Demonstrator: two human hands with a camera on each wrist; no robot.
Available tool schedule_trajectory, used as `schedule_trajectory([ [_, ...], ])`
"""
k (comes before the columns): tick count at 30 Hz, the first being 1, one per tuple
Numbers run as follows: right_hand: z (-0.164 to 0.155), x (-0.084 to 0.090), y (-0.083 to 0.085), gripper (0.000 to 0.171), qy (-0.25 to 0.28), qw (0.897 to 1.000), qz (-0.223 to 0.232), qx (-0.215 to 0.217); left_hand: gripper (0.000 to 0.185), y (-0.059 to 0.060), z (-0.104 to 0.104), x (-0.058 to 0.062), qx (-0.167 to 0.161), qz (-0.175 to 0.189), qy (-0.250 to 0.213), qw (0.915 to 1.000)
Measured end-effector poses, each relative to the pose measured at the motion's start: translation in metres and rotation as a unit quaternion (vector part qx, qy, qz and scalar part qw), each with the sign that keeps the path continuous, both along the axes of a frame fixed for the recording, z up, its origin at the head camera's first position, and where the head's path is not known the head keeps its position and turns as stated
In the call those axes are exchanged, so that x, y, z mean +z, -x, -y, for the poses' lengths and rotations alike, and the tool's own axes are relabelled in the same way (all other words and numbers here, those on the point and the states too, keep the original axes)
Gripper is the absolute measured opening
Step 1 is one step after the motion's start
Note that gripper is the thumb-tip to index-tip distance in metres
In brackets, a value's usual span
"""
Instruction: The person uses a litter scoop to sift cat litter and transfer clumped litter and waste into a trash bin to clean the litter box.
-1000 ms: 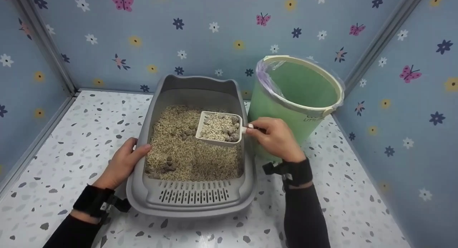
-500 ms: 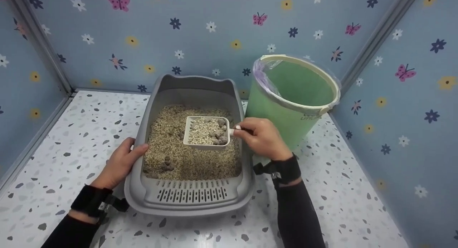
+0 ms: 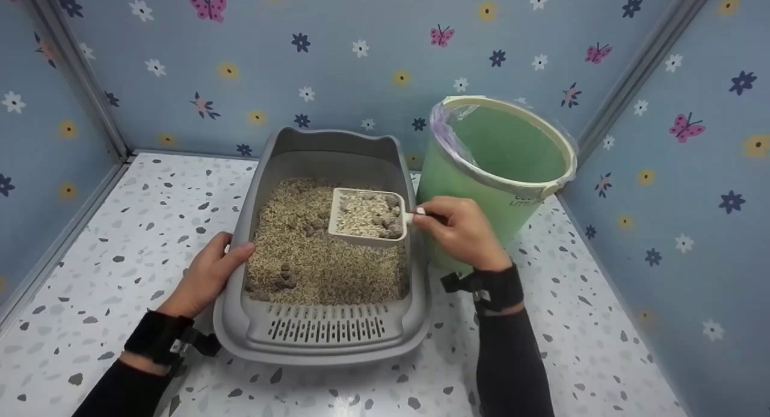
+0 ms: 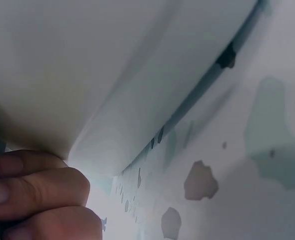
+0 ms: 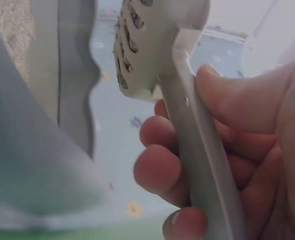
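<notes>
My right hand [image 3: 463,230] grips the handle [image 5: 202,145] of a white slotted litter scoop [image 3: 338,215], with the thumb along it and fingers curled round. Pale pellets and several grey-brown clumps [image 3: 391,224] lie in the scoop, which is held level above the litter. Below it is a grey litter box [image 3: 325,340] filled with tan pellet litter [image 3: 325,266]. At the box's left side my left hand [image 3: 207,272] holds the rim, thumb over the top edge. In the left wrist view its curled fingers [image 4: 47,192] press against the outer wall.
Right of the box stands a green bin [image 3: 439,176] lined with a clear bag, its pale rim near the right hand. More dark clumps [image 3: 283,277] lie at the litter's front left. Flower-patterned panels [image 3: 361,62] close in the back and sides of the speckled floor [image 3: 108,272].
The scoop moves left over the litter, then back right to about where it was, its clumps still in it. The left hand keeps its hold on the box.
</notes>
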State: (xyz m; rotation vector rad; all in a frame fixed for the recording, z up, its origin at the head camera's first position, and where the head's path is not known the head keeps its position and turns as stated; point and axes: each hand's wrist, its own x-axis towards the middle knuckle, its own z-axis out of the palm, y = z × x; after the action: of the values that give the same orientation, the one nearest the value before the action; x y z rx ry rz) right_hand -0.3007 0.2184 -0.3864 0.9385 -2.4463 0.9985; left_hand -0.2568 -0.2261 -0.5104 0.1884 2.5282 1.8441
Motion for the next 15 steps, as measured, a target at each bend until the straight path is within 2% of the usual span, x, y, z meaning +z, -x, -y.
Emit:
schedule_trajectory([
  [3, 0.0, -0.001, 0.0, 0.005, 0.009, 1.0, -0.003, -0.002, 0.053, 0.0, 0.001, 0.0, 0.002, -0.003, 0.002, 1.0],
  [8, 0.015, -0.001, 0.005, 0.008, -0.033, 0.999, -0.009, 0.031, 0.054, 0.001, 0.001, 0.0, 0.011, -0.003, -0.006, 0.9999],
  [10, 0.011, -0.001, 0.004, 0.003, -0.025, 0.999, -0.011, 0.025, 0.054, 0.002, -0.001, -0.001, 0.007, -0.002, -0.007, 0.9999],
  [13, 0.003, -0.002, 0.002, 0.006, -0.004, 1.0, -0.008, 0.007, 0.052, 0.003, -0.002, -0.002, 0.003, 0.001, -0.01, 0.9999],
  [15, 0.004, -0.003, 0.002, 0.003, -0.011, 1.0, -0.011, 0.005, 0.051, 0.002, -0.001, -0.002, 0.007, 0.002, -0.012, 0.9999],
])
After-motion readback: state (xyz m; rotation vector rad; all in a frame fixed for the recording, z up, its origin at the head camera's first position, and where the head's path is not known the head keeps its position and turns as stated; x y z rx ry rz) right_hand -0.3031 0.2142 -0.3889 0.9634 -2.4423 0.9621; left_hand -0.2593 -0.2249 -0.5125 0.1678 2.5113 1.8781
